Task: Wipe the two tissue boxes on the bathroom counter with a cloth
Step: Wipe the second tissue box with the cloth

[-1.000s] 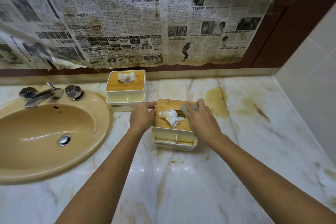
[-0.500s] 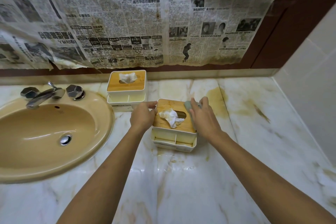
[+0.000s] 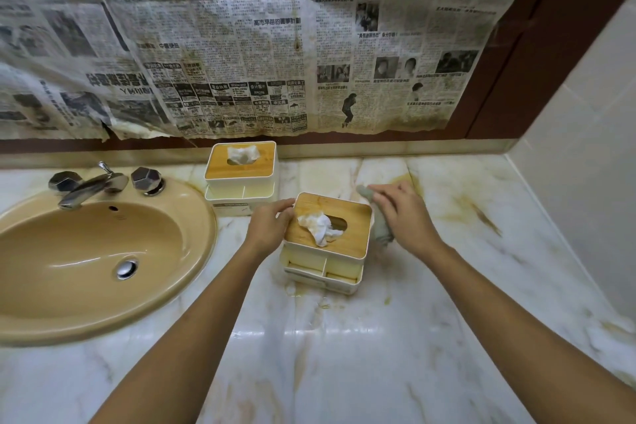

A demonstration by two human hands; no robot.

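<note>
Two white tissue boxes with wooden lids stand on the marble counter (image 3: pixel 344 354). The near box (image 3: pixel 347 244) sits in the middle with a crumpled tissue sticking out of its slot. My left hand (image 3: pixel 266 229) grips its left upper edge, thumb on the lid's corner. My right hand (image 3: pixel 406 217) holds a grey-green cloth (image 3: pixel 380 225) against the box's right side. The far box (image 3: pixel 241 170) stands behind it by the wall, next to the sink, untouched.
A tan oval sink (image 3: pixel 86 262) with a chrome tap (image 3: pixel 91 188) fills the left of the counter. Stained newspaper (image 3: pixel 258 45) covers the wall above. A tiled wall (image 3: pixel 585 165) bounds the right. Yellow stains mark the marble behind my right hand.
My right hand and the cloth have slid off the near box's lid to its right side. My left hand kept its hold on the left edge.
</note>
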